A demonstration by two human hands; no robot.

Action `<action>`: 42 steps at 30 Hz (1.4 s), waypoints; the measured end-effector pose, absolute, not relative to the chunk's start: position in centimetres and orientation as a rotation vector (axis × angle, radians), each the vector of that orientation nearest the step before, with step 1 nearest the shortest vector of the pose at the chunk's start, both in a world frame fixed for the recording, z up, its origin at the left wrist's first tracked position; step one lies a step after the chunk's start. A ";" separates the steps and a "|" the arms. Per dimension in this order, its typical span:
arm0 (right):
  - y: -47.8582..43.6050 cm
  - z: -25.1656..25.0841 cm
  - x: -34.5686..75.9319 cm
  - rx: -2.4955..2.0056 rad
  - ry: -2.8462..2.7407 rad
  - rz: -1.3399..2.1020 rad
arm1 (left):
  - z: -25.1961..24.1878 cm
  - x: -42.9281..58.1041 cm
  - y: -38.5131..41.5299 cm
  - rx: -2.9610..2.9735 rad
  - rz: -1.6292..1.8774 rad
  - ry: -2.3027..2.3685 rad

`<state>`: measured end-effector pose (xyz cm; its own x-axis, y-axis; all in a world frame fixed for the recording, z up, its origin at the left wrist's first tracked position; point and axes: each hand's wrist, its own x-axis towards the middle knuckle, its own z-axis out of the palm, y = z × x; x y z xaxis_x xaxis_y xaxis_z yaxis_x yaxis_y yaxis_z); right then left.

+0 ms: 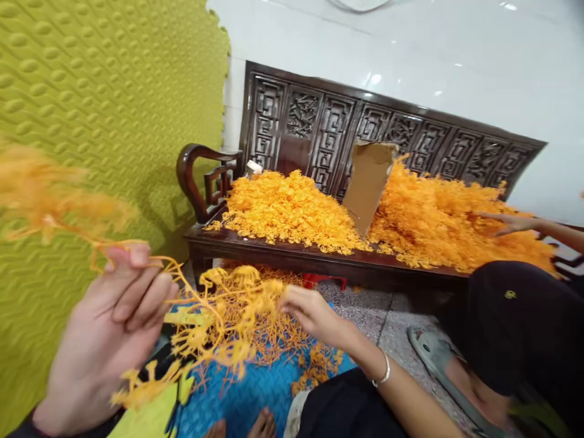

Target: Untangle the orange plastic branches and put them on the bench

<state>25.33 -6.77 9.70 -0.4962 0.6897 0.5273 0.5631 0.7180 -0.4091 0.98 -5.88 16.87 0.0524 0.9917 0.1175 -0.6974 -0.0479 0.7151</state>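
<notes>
Sprigs: orange, in the grip.
Mat: blue, textured, below the grip.
Wall panel: yellow-green, embossed waves, above the grip.
Bench: dark brown, carved fretwork, beyond the grip.
Cardboard: plain brown.
Floor: grey speckle.

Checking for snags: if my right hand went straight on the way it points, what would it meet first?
The right hand points left, so it would first meet the orange sprigs hanging from the left hand, just ahead of its fingers. Depth is unclear; they may already touch.
</notes>
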 end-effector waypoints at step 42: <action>-5.8 11.4 24.7 -0.685 -2.286 0.657 | 13.9 2.1 -7.3 1.741 0.666 1.152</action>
